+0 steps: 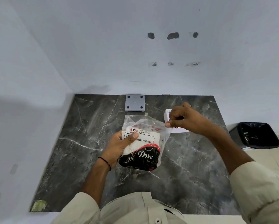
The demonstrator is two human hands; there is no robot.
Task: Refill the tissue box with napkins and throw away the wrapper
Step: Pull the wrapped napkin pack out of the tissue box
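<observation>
Above the dark table, the left hand gripped the pack of napkins while the right hand pinched the wrapper's open top edge.

You are standing in a plain utility corner of a building, though whether it is a home or an office cannot be told. A dark marble worktop is set into the angle of two pale painted walls marked with old drill holes. A grey metal plate sits at the back edge, and a black lined bin stands on the tiled floor to your right.
</observation>
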